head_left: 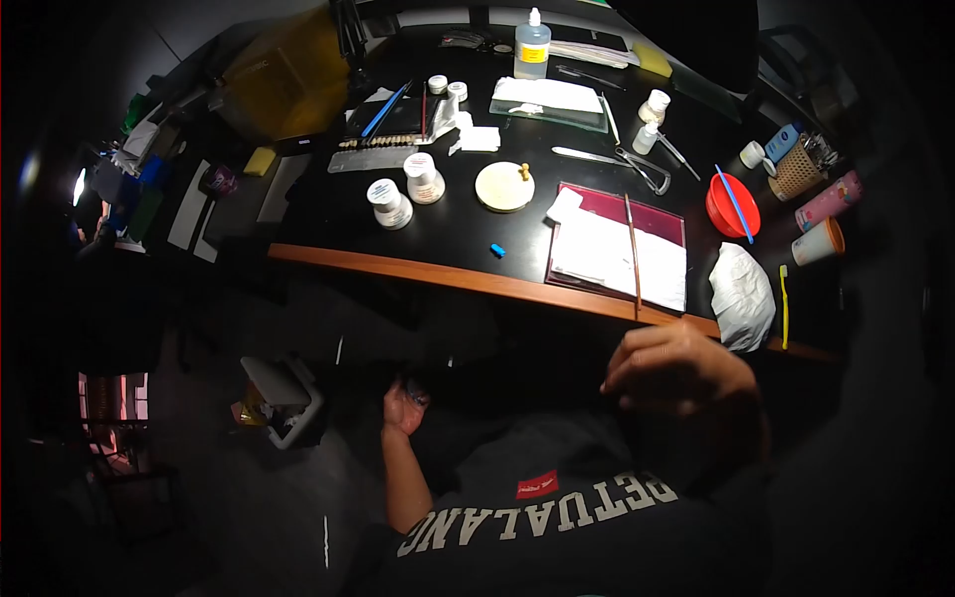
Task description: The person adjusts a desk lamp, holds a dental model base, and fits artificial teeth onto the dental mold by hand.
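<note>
My left hand [406, 406] is below the table edge, palm up, with its fingers curled around a small dark object that I cannot make out. My right hand [668, 364] hovers just off the table's front edge, blurred, its fingers bent; whether it holds anything does not show. Nearest to it are a thin brown brush [633, 244] lying across white paper [617, 256] on a dark red folder, and a crumpled white cloth [741, 297]. A small blue piece [497, 251] lies near the front edge, below a round cream dish [504, 187].
Two white-capped jars [406, 189] stand left of the dish. A red bowl [729, 211] with a blue stick, a cup [818, 242] and a yellow toothbrush [784, 306] are at the right. A clear bottle [532, 50] stands at the back, a bin [284, 398] on the floor.
</note>
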The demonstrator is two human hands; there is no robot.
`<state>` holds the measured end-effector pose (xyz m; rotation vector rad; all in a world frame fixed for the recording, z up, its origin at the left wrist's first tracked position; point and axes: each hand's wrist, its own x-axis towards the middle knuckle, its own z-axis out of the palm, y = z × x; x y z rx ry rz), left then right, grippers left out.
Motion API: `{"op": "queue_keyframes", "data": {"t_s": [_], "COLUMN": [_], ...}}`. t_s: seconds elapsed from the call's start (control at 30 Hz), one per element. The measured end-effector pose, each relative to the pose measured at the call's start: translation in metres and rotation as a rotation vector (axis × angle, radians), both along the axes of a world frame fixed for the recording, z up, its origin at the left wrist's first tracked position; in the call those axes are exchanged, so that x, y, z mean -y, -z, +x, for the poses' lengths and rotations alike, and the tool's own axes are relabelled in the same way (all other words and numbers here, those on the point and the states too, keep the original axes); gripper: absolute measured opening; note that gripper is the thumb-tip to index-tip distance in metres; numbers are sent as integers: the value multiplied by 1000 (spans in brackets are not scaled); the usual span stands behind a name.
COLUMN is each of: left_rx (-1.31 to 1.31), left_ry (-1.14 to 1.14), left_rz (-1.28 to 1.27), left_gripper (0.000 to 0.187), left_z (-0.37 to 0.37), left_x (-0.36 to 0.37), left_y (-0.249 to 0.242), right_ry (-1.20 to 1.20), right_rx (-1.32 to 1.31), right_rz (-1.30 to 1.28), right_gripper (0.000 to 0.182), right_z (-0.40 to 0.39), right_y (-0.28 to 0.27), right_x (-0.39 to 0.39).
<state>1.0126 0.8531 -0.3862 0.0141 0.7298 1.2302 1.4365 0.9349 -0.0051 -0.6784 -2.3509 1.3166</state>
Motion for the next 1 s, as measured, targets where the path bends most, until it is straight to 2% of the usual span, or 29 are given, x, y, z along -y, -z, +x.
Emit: {"op": "queue_keyframes", "data": {"t_s": [0.1, 0.17, 0.23, 0.27, 0.37, 0.4, 0.43, 0.53, 0.63, 0.67, 0.7, 0.77, 0.8, 0.83, 0.9, 1.0], "left_rx": [29, 46, 55, 34, 94, 94, 89, 81, 89, 100, 113, 126, 126, 126, 150, 180], "left_ry": [1, -38, -115, -139, -16, -36, -33, -32, -45, -46, -50, -64, -75, -88, -178, -286], "left_rz": [8, -43, -156, -159, 51, 24, 40, 74, 82, 86, 90, 90, 87, 83, 49, 73], "left_gripper": [29, 28, 26, 25, 26, 36, 34, 30, 31, 32, 33, 34, 34, 34, 35, 35], "left_z": [2, 6, 10, 11, -1, -3, -3, -2, -2, -3, -3, -2, -1, -1, 5, 21], "left_x": [0, -1, -1, 2, 12, 14, 15, 19, 21, 23, 23, 22, 22, 20, 13, 3], "left_y": [-9, -13, -17, -25, -2, 8, 6, 1, 1, 2, 3, 2, -2, -5, -7, -54], "right_ry": [73, -38, 99, 198, 379, 426, 476, 544, 502, 553, 556, 708, 723, 735, 728, 708], "right_rx": [207, 135, 272, 291, 492, 525, 557, 820, 882, 937, 763, 629, 666, 700, 592, 425], "right_rz": [74, 435, 619, 556, 599, 622, 644, 748, 854, 801, 703, 627, 706, 786, 816, 771], "right_gripper": [11, 6, 5, 9, 17, 18, 20, 23, 21, 19, 19, 12, 11, 11, 15, 23], "right_z": [-28, -46, -64, -74, -107, -113, -123, -143, -150, -151, -146, -132, -125, -118, -102, -93], "right_y": [-31, -23, -13, -5, 4, 17, 27, 50, 59, 58, 47, 68, 66, 56, 25, -15], "right_x": [-44, -105, -160, -189, -238, -259, -272, -299, -298, -296, -281, -311, -313, -313, -287, -229]}}
